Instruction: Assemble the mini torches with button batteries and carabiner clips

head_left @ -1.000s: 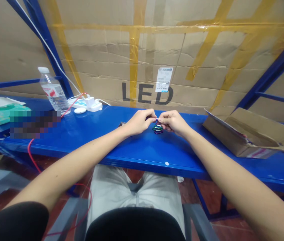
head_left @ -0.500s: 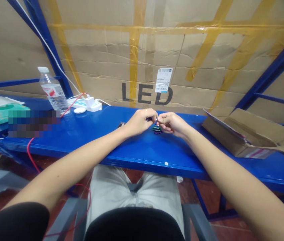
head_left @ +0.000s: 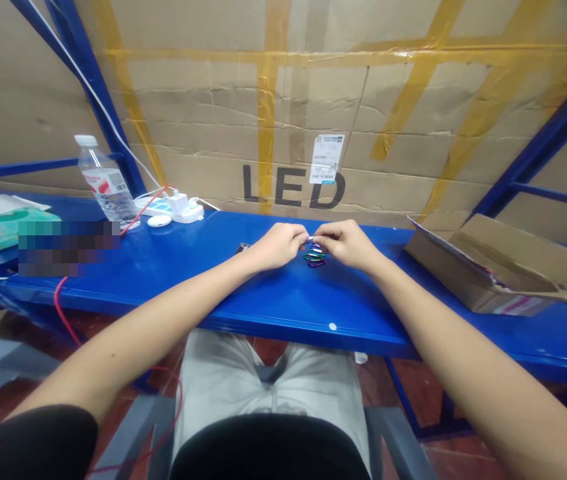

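Note:
Over the blue table (head_left: 283, 303), my left hand (head_left: 283, 243) and my right hand (head_left: 343, 241) almost meet, fingers pinched. Between their fingertips shows a small silvery piece (head_left: 311, 238); its kind is too small to tell. Just below, several coloured loops that look like carabiners lie in a row, a green carabiner (head_left: 315, 255) and a purple carabiner (head_left: 316, 263) nearest me. My right fingers partly cover this row. A small dark object (head_left: 242, 248) lies behind my left wrist, mostly hidden.
An open cardboard box (head_left: 478, 287) stands on the right. At the left are a water bottle (head_left: 108, 183), a white power strip (head_left: 188, 212), a tissue pack (head_left: 3, 227) and a red cable (head_left: 61, 307). A large taped carton (head_left: 203, 120) rises behind the table.
My left hand has turned and its fingers now pinch at the tips, while my right fingers have curled downward. More of the carabiner row shows between the hands.

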### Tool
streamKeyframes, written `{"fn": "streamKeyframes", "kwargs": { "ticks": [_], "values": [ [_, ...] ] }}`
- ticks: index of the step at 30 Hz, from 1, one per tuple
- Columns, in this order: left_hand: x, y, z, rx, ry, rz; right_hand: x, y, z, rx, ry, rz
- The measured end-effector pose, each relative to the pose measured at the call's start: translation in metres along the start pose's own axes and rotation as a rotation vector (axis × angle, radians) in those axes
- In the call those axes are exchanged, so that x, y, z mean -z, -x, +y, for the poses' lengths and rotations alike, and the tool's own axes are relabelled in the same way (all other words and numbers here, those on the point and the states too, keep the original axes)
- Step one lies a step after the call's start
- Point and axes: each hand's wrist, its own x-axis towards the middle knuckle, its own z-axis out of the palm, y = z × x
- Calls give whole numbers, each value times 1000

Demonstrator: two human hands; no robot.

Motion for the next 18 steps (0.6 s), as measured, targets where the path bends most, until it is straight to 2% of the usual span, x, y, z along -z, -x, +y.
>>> {"fn": "streamKeyframes", "kwargs": {
  "ticks": [5,9,14,18],
  "values": [
    [-4,1,-6,-34,113,78,-1,0,0,-29,-31,-30],
    [-9,3,-8,-173,8,129,0,0,-3,-133,-139,-88],
    [-11,6,-7,-326,-90,197,0,1,-10,-301,-387,-86],
    [-11,8,-6,-354,-96,203,-1,1,-14,-432,-597,-68]
  ]
}}
